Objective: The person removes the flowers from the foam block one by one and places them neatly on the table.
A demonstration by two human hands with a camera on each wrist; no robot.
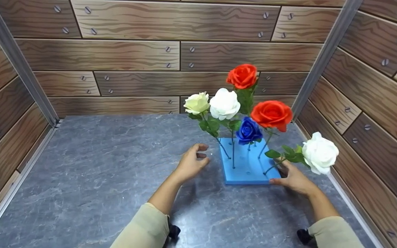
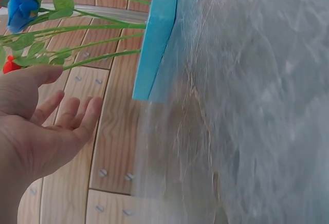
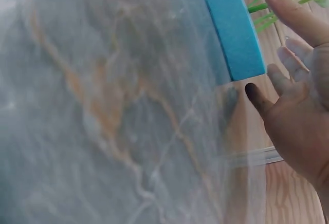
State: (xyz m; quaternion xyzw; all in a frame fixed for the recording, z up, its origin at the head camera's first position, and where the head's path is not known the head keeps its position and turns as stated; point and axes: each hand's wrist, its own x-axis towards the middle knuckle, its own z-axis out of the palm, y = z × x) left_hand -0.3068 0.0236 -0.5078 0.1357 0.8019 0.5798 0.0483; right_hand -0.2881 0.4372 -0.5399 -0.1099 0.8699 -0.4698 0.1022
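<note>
A light blue foam block (image 1: 245, 176) lies flat on the table with several artificial roses standing in it. At its left are a pale yellow rose (image 1: 197, 103) and a white rose (image 1: 224, 104). A blue rose (image 1: 249, 131) stands mid-block, among a red rose (image 1: 272, 114) and a taller red rose (image 1: 242, 76). Another white rose (image 1: 320, 153) leans far right over my right hand (image 1: 296, 178). That hand is beside the block's right edge, fingers spread and holding nothing. My left hand (image 1: 191, 164), fingers loosely bent, is left of the block and apart from it.
The grey marbled tabletop (image 1: 109, 172) spreads out to the left. A wood-patterned back wall (image 1: 133, 55) and a right wall (image 1: 367, 113) enclose it, joined by metal corner posts (image 1: 326, 48). The right wall stands close to the leaning white rose.
</note>
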